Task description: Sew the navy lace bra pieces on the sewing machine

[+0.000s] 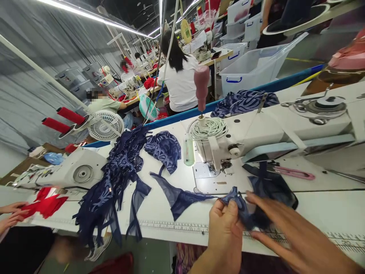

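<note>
My left hand (225, 228) is closed in a pinch on a small piece of dark navy sheer fabric (242, 207) at the near edge of the white sewing table (159, 213). My right hand (288, 234) lies beside it with fingers stretched out over the same fabric, touching it. A thin navy strip (182, 198) trails left from the held piece. The white sewing machine (256, 137) stands just behind, its needle area (212, 165) above a metal plate.
A heap of navy patterned garments (119, 179) lies to the left, another (245, 101) behind the machine. Pink clippers (293, 174) rest on the right. Another person's hands (11, 215) work red fabric (47, 201) far left. Fan (105, 125), bins (253, 64), workers behind.
</note>
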{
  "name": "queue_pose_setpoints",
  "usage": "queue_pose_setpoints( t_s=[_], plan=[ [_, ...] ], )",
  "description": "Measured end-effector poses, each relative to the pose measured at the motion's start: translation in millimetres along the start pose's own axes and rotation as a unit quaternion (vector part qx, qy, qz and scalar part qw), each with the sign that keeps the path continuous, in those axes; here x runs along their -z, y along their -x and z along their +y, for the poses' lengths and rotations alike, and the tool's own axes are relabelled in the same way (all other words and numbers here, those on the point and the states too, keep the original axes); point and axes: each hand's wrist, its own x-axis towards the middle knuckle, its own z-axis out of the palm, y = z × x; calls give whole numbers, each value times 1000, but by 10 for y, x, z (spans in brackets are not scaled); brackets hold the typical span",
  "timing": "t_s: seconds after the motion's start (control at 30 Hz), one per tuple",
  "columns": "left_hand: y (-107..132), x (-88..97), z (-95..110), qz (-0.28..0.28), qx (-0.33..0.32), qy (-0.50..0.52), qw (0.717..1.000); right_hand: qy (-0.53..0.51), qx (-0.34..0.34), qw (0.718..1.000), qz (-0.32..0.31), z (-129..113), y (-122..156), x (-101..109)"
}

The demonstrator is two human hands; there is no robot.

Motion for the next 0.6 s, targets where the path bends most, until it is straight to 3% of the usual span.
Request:
queue_pose_setpoints(
  t_s=[0.07, 0.1, 0.13, 0.2, 0.27, 0.3, 0.37, 0.47, 0.6],
  plan=[
    [76, 149, 50, -13, -30, -144, 989, 18, 87, 996, 7, -20, -49, -181],
    [114, 265, 101, -9, -73, -249, 966, 33, 120, 992, 6, 3, -49, -238],
    [144, 403, 168, 2, -139, -363, 921, 44, 141, 989, 3, 44, -37, -273],
    [151, 699, 341, 42, -309, -556, 770, 49, 166, 985, -15, 154, 0, -282],
    [83, 962, 535, 54, -422, -673, 605, 32, 167, 985, -29, 254, 17, -234],
    [30, 1064, 627, 45, -442, -712, 544, 20, 159, 987, -30, 293, 10, -196],
    [-77, 1196, 780, 17, -458, -757, 466, 0, 119, 993, -21, 360, -26, -104],
    [-162, 1265, 915, -22, -464, -783, 415, -5, 53, 998, 13, 511, -67, 44],
    [-120, 1302, 972, -58, -442, -790, 422, 48, 59, 996, 40, 770, 0, 173]
  ],
)
